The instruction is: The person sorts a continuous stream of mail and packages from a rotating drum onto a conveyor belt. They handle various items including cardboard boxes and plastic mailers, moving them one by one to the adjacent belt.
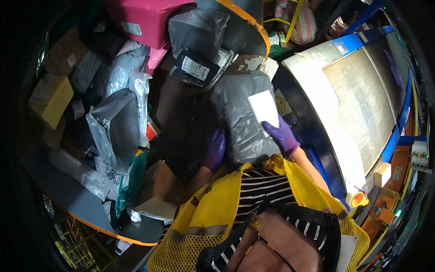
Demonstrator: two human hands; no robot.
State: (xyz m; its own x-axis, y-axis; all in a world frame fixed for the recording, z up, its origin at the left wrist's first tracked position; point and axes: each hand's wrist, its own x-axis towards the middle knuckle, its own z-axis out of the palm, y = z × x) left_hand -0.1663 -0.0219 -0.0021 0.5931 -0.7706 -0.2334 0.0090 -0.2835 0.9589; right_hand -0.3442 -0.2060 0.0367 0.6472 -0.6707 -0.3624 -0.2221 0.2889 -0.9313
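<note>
A large parcel wrapped in grey plastic (241, 112), with a white label on its right part, is in front of my body. My right hand (282, 134), in a purple glove, grips its right edge near the label. My left hand (214, 148), gloved in purple too, is at the parcel's lower left side in shadow; whether it presses on the parcel I cannot tell. Just beyond the parcel lies a black package with a label (197, 68), below a grey plastic-wrapped box (198, 30).
Parcels pile up at the left, among them a pink box (149, 20), a yellow box (52, 98) and an open cardboard box (158, 190). An orange-edged table (81, 204) curves around them. At the right stands a conveyor (360, 98) with a tape dispenser (357, 199) at its near corner.
</note>
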